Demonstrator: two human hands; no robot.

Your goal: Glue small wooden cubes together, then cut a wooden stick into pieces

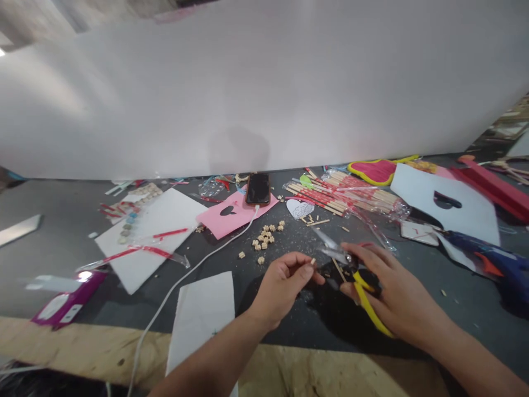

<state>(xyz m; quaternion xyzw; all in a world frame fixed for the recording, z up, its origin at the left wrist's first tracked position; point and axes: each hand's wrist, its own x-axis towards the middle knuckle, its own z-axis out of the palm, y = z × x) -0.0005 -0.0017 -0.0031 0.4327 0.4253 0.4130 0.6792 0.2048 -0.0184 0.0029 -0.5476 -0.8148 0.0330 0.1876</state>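
My left hand [283, 284] pinches a short piece of wooden stick [313, 261] between thumb and fingertips. Scissors with yellow handles [372, 311] are gripped in my right hand [399, 295], their blades parted and pointing left, a little above the short piece. A thin wooden stick [339, 270] also runs to the fingers of my right hand; how they hold it is partly hidden. Beyond my left hand lie several small bundles of cut sticks [264, 238]. Loose cut bits and a short stick [318, 223] lie past the blades.
A phone [258, 189] with a white cable [206, 258] rests on pink paper [219, 220]. Packets of sticks [334, 193] and a white paper heart [300, 208] lie behind. A blue glue gun [483, 251] is at right, white sheets [144, 242] at left. A white board [264, 82] stands behind.
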